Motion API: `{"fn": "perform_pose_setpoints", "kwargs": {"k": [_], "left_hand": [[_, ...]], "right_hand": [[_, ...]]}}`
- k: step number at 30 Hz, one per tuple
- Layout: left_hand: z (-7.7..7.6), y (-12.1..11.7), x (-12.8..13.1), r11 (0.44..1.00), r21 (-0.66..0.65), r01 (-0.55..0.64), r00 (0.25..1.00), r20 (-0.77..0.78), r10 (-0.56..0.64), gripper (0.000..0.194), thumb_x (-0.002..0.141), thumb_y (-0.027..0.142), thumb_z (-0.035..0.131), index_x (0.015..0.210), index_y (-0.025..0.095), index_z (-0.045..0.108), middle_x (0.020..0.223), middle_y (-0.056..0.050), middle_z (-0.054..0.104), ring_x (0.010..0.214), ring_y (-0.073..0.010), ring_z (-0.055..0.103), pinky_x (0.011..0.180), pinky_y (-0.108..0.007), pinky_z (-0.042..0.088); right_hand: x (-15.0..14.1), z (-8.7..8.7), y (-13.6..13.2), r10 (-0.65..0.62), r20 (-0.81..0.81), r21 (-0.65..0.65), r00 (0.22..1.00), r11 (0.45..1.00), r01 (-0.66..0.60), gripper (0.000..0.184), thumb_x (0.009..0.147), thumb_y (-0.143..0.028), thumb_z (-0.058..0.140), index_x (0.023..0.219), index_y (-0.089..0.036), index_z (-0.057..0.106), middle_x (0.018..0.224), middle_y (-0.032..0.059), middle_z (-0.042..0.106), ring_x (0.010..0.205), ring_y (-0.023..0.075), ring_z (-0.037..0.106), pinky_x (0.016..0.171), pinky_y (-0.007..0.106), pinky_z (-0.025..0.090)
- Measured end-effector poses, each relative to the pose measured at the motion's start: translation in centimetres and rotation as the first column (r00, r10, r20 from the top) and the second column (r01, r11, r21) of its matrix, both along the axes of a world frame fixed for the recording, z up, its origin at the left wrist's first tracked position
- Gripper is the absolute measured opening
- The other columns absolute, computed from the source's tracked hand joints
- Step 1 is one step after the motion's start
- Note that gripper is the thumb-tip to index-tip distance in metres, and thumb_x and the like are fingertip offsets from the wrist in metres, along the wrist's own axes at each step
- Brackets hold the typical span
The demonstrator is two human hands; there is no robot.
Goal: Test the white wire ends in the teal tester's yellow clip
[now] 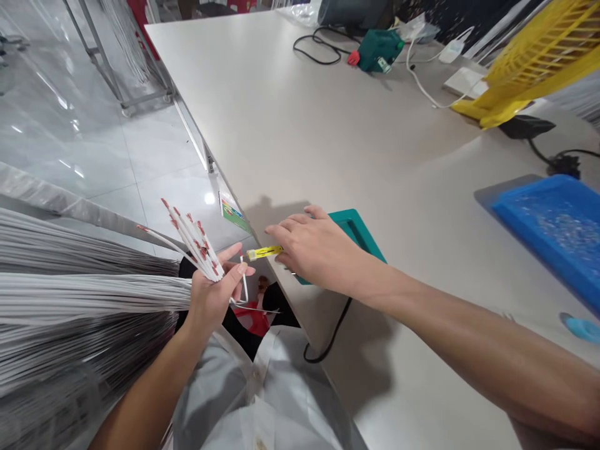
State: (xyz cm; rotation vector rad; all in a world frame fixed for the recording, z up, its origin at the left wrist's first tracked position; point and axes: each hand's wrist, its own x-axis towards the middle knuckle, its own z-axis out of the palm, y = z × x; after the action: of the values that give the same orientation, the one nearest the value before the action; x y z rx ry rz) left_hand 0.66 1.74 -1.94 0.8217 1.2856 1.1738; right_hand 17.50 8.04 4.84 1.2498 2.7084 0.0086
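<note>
Left hand [213,301]'s grip clamps the thin white red-tipped cables [117,294], probably keeping ends accessible; right hand [321,253] by teal plastic box [365,237], grip unclear.

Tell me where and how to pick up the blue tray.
Probably grip the blue tray by the raised wall of its long side facing the person, coming from that side. That wall looks open to fingers; the far end runs out of view. Keep it level: small clear bits lie loose inside.

One head-worn camera looks forward and steeply down from above the hands
</note>
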Motion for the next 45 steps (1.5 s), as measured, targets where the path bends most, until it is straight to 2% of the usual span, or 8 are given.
{"fn": "perform_pose_setpoints", "kwargs": {"k": [6,11,15,21,27,35,42,45], "left_hand": [[0.0,0.2,0.1,1.0,-0.002,0.005,1.0,-0.011,-0.005,0.047,0.071,0.027,0.066,0.115,0.013,0.058,0.071,-0.004,0.069,0.038,-0.0042,0.04,0.038,-0.021,0.032],[-0.2,0.2,0.2,1.0,-0.009,0.018,1.0,-0.019,-0.018,0.045,0.072,0.027,0.065,0.115,0.015,0.058,0.072,-0.003,0.069,0.039,-0.004,0.041,0.039,-0.021,0.032],[-0.4,0.2,0.3,1.0,0.003,0.001,1.0,-0.015,-0.001,0.046,0.073,0.027,0.065,0.116,0.014,0.058,0.071,-0.004,0.069,0.04,-0.0044,0.041,0.039,-0.021,0.033],[0.2,0.3,0.6,0.997,-0.055,0.048,0.994,-0.096,-0.053,0.049,0.074,0.027,0.064,0.118,0.01,0.056,0.069,-0.004,0.069,0.039,-0.0044,0.04,0.039,-0.02,0.034],[0.4,0.4,0.7,0.993,-0.106,0.051,0.986,-0.155,-0.067,0.049,0.073,0.028,0.064,0.118,0.011,0.057,0.068,-0.003,0.068,0.041,-0.0042,0.038,0.038,-0.019,0.034],[0.4,0.3,0.8,0.997,-0.078,0.01,0.978,-0.205,-0.026,0.046,0.07,0.027,0.066,0.113,0.013,0.061,0.056,0.002,0.062,0.039,-0.0051,0.04,0.038,-0.018,0.035],[0.2,-0.1,0.0,0.999,-0.049,0.013,0.984,-0.18,-0.021,0.047,0.072,0.027,0.064,0.117,0.014,0.055,0.069,-0.001,0.068,0.039,-0.0039,0.041,0.038,-0.018,0.035],[0.2,-0.5,-0.5,0.999,-0.038,-0.007,0.993,-0.122,0.003,0.042,0.073,0.028,0.064,0.111,0.015,0.053,0.072,-0.001,0.068,0.038,-0.0036,0.041,0.038,-0.018,0.034]], "right_hand": [[0.0,0.5,0.5,0.04,-0.008,-0.203,0.999,0.978,-0.041,0.018,0.084,-0.031,0.054,0.082,-0.017,0.065,0.092,0.009,0.067,0.096,0.0255,0.056,0.09,0.048,0.028],[0.0,0.8,1.0,0.07,0.002,-0.211,0.998,0.975,-0.068,0.014,0.085,-0.021,0.051,0.086,-0.018,0.065,0.09,0.0088,0.067,0.097,0.0247,0.055,0.092,0.052,0.027],[-0.2,0.3,1.3,0.043,-0.029,-0.15,0.999,0.988,-0.047,0.008,0.078,-0.023,0.06,0.078,-0.016,0.064,0.082,0.0078,0.066,0.091,0.0239,0.057,0.095,0.052,0.025],[-0.3,-0.3,1.2,0.059,-0.016,-0.091,0.998,0.994,-0.06,0.009,0.08,-0.021,0.057,0.076,-0.015,0.063,0.076,0.0056,0.066,0.084,0.0213,0.059,0.101,0.054,0.016],[-0.2,-0.4,1.0,0.064,0.01,-0.076,0.998,0.995,-0.063,0.01,0.079,-0.023,0.058,0.08,-0.014,0.063,0.078,0.006,0.066,0.082,0.0215,0.058,0.1,0.056,0.018],[0.2,-1.8,-0.1,0.064,-0.051,0.061,0.997,0.996,-0.061,0.046,0.073,-0.039,0.066,0.109,-0.012,0.057,0.094,0.0119,0.066,0.094,0.029,0.055,0.1,0.063,0.015],[0.4,-1.9,0.1,0.084,-0.102,0.112,0.991,0.991,-0.073,0.054,0.069,-0.042,0.069,0.112,-0.012,0.057,0.086,0.0114,0.067,0.093,0.0302,0.056,0.098,0.064,0.019],[0.4,-1.4,-0.3,0.117,-0.211,0.152,0.97,0.985,-0.086,0.056,0.07,-0.048,0.066,0.11,-0.01,0.058,0.088,0.0133,0.067,0.094,0.0319,0.056,0.097,0.062,0.026]]}}
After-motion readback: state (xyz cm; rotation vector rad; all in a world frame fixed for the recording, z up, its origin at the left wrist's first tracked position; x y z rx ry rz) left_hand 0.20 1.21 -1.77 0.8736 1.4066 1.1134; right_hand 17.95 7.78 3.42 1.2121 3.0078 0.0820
